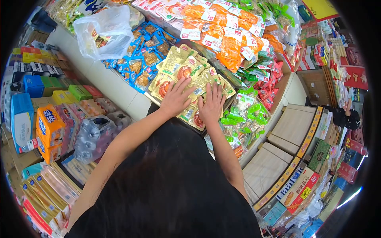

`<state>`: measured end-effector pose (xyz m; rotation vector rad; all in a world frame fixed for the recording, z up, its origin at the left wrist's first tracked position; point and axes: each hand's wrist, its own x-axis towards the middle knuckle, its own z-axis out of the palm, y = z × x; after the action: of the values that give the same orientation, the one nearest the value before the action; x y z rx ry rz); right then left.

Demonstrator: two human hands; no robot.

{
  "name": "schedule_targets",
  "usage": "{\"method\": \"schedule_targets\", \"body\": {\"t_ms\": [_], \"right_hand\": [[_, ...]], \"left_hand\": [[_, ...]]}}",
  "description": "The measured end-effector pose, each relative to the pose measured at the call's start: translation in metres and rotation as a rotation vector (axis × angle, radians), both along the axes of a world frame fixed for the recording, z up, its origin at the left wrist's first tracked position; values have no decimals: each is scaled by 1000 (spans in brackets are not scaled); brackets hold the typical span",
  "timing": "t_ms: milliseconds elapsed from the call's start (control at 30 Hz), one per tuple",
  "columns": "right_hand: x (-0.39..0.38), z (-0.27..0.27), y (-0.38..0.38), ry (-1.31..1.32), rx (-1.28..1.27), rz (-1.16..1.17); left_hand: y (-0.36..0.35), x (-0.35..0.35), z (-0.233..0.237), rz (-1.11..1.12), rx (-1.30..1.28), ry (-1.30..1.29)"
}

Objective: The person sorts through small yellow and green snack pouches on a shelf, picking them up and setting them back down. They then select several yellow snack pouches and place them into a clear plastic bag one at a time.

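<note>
Head view: we press both hands flat on the yellow packets (174,59) piled on the bench (107,85), left hand (176,97) beside right hand (211,104). Each grip is apart, fingers spread and clasping nothing, seemingly to level the pile. Blue packets (143,59) lie left of that pile, orange packets (230,43) behind it and green packets (242,115) to its right.

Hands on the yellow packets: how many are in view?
2. The left hand lies flat on the yellow packets, on the side toward the blue packets; the right hand lies flat beside it, toward the green packets. Neither is hidden.
</note>
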<state>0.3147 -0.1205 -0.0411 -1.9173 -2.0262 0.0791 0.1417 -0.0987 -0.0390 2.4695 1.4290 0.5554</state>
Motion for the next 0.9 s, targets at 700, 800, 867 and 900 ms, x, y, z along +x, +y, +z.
{"method": "schedule_targets", "body": {"t_ms": [700,800,867,900], "right_hand": [[9,0,-5,-90,26,100],[12,-1,-7,-62,53,111],[12,-1,-7,-68,53,106],[11,0,-7,-69,47,103]], "left_hand": [[-4,-3,-5,15,-18,-99],[-5,-4,-6,20,5,-81],[-4,-4,-6,16,-16,-96],[-3,-4,-5,13,-43,-106]]}}
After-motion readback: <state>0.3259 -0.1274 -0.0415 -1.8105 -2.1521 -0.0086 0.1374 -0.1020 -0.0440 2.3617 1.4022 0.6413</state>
